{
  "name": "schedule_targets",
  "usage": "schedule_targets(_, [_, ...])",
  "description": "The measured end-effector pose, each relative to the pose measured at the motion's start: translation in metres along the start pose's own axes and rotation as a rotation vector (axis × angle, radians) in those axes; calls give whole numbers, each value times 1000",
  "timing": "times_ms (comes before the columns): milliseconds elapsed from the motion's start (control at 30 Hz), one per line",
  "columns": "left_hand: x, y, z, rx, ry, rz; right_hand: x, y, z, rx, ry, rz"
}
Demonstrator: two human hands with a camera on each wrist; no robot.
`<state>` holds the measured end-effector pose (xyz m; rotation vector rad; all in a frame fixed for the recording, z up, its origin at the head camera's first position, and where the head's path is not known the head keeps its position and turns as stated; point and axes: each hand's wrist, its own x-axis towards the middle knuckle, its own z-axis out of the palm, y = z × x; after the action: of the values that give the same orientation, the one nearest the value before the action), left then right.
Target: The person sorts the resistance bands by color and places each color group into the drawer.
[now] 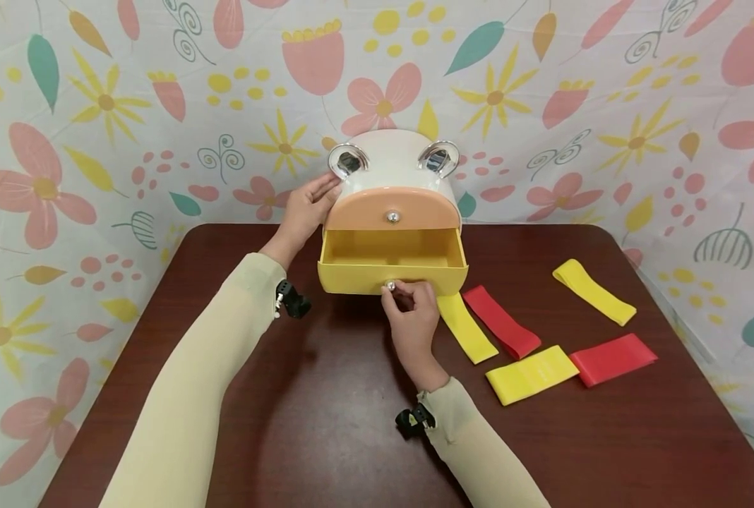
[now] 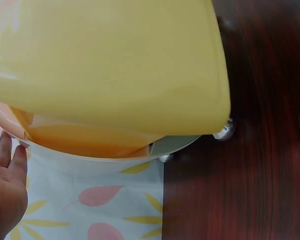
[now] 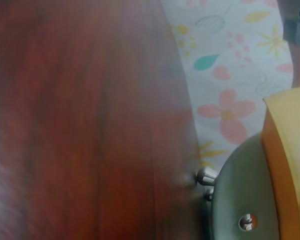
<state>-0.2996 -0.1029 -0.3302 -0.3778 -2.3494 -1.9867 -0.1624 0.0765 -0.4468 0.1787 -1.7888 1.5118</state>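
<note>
A white duck-faced drawer box (image 1: 390, 159) with silver-rimmed eyes stands at the back of the table. Its lower yellow drawer (image 1: 351, 279) is pulled out, and the inside looks bare. My right hand (image 1: 413, 328) pinches the small silver knob (image 1: 390, 285) on that drawer's front between thumb and fingers. Above it, the orange upper drawer (image 1: 358, 212) sits closed. With fingers extended, my left hand (image 1: 310, 212) rests against the box's left side; the left wrist view shows its fingertips (image 2: 19, 157) at the white rim. The right hand is not visible in the right wrist view.
Yellow bands (image 1: 532, 374) and red bands (image 1: 504, 324) lie flat on the dark wood table (image 1: 326, 423), right of the box. One yellow band's end lies beside the drawer's right corner. A flower-patterned cloth (image 1: 180, 99) hangs close behind the box.
</note>
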Motion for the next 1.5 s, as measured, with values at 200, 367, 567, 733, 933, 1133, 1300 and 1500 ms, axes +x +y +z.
schedule_targets(200, [0, -2, 0, 9, -5, -4, -8, -3, -2, 14, 13, -15])
schedule_targets(367, [0, -1, 0, 16, -12, -12, -13, -7, -6, 12, 16, -22])
schedule_targets(567, [0, -1, -1, 17, -6, -9, -17, -14, -12, 15, 3, -12])
schedule_targets(733, [-1, 1, -2, 31, -6, -16, -21, -19, -17, 22, 3, -6])
schedule_targets(933, [0, 3, -1, 32, -8, -10, -26, -23, -19, 33, 17, 7])
schedule_targets(1133, [0, 2, -2, 25, -1, -16, -28, -26, -20, 30, 25, -31])
schedule_targets(1300, [1, 2, -1, 8, -2, -8, -30, -26, -22, 38, 36, -72])
schedule_targets(1500, [2, 2, -2, 6, 1, -6, -32, -24, -23, 37, 28, -70])
